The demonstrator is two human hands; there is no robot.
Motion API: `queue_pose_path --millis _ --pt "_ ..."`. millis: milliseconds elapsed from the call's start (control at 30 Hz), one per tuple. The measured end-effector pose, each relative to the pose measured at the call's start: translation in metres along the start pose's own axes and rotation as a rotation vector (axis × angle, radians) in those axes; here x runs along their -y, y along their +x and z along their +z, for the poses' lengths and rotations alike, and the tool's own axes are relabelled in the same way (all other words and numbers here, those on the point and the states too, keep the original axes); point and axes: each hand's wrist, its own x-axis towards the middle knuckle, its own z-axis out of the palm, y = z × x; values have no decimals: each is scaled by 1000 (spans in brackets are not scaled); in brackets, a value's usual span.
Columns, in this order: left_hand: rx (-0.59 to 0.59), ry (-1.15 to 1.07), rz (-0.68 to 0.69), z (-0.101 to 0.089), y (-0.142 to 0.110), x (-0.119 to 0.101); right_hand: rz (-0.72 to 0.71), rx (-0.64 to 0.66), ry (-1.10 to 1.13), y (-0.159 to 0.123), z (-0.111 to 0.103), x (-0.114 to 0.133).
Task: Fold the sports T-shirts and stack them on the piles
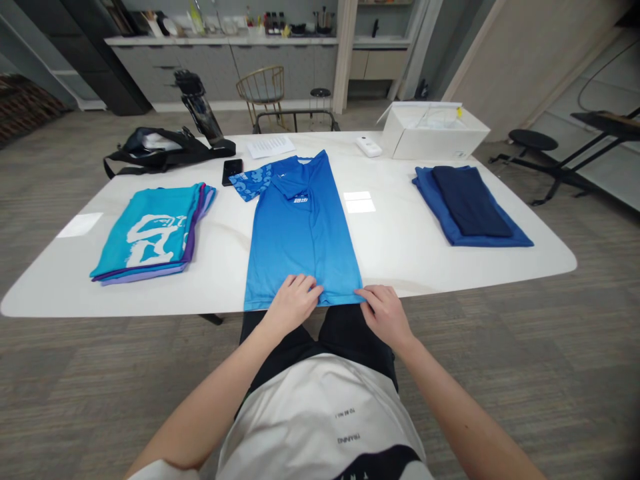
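A blue T-shirt [300,233] lies on the white table with its hem at the near edge and its collar away from me. Its right side is folded inward lengthwise, while a patterned sleeve sticks out to the left. My left hand [295,303] is closed at the middle of the hem, fingers curled on the fabric. At the hem's right corner, my right hand [385,313] pinches the cloth between thumb and fingers. Left of the shirt is a stack of folded shirts [145,233], teal on top with purple below. On the right lie folded dark blue clothes [470,207].
On the white table [390,260] stand an open white box [425,137], a small white device [369,146], a paper sheet [271,146], a phone [232,171], a black bag [160,150] and a dark bottle [200,110]. Chairs and a kitchen counter [225,41] are beyond.
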Motion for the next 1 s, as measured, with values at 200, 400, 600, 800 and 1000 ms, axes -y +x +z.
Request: queue_pose_path --millis 200,400,600,800,1000 --pt "33 -8 63 5 -9 -6 -39 18 -37 -5 -3 -11" --pt "-59 -90 42 -7 -4 -3 -84 -40 35 1 -12 -4" --pt "0 -93 39 -16 -14 0 -100 13 -39 3 -13 10" --pt "-25 -115 -42 -2 -30 -5 -93 106 -72 -1 -9 12" --pt "22 -109 -48 -2 -33 -14 -56 120 -128 -4 -9 8"
